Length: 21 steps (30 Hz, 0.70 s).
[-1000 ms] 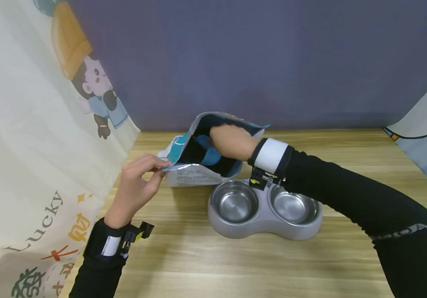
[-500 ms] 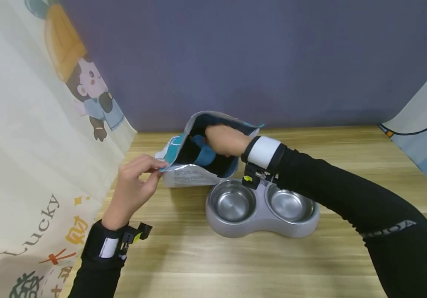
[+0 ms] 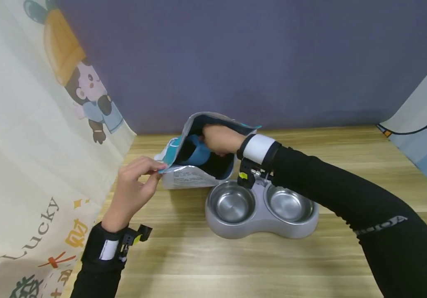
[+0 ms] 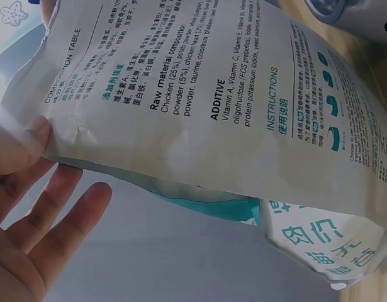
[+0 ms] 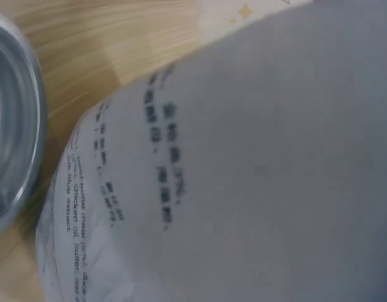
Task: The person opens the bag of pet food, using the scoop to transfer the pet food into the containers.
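A pet food bag [image 3: 191,177], white and teal outside and dark inside, stands with its mouth wide apart toward me. My left hand [image 3: 135,186] pinches the near left corner of its rim between thumb and fingers; the left wrist view shows the thumb [image 4: 36,135] on the printed panel. My right hand [image 3: 222,138] is inside the mouth, gripping a blue scoop [image 3: 200,154]. Part of the scoop and the right fingertips are hidden by the hand. In the right wrist view the bag's printed side [image 5: 243,163] fills most of the picture, and the hand is out of sight.
Just in front of the bag sits a grey double pet bowl [image 3: 262,229] with two steel dishes; the right forearm passes over its far edge. A grey-blue wall [image 3: 258,62] rises behind the wooden table [image 3: 183,256]. A printed curtain [image 3: 20,145] hangs at the left.
The scoop has shifted slightly left and turned inside the bag, with the right hand moving along. The left hand keeps its pinch on the rim. The head view has drifted a little.
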Tool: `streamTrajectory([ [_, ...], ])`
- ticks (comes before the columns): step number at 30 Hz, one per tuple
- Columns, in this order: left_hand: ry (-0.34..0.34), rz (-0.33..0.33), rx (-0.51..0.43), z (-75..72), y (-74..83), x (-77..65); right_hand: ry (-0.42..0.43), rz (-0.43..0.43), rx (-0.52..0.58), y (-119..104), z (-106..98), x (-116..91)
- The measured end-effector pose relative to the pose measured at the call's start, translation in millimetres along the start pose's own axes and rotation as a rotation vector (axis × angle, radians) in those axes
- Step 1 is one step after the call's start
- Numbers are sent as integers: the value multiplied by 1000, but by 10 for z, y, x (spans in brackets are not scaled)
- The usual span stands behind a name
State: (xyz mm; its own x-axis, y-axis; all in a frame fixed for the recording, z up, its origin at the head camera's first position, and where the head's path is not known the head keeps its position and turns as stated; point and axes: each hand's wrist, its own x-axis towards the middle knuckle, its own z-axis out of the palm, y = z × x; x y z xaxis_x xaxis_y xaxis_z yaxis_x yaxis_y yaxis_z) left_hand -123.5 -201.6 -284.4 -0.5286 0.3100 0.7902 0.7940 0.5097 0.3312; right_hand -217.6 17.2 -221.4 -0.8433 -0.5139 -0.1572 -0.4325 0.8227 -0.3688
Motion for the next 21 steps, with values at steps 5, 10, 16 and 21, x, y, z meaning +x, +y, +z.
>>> streamTrajectory([
  [5, 5, -1, -5, 7, -11, -15, -5, 43, 105, 35, -17, -14],
  [10, -13, -2, 8, -5, -16, -14, 2, 30, 122, 52, -28, -61],
  [16, -14, 2, 4, -20, -24, -7, 34, 2, 182, 113, -25, -110],
  [21, -19, 6, 1, -23, -20, -17, 38, 16, 208, 152, 0, -129],
])
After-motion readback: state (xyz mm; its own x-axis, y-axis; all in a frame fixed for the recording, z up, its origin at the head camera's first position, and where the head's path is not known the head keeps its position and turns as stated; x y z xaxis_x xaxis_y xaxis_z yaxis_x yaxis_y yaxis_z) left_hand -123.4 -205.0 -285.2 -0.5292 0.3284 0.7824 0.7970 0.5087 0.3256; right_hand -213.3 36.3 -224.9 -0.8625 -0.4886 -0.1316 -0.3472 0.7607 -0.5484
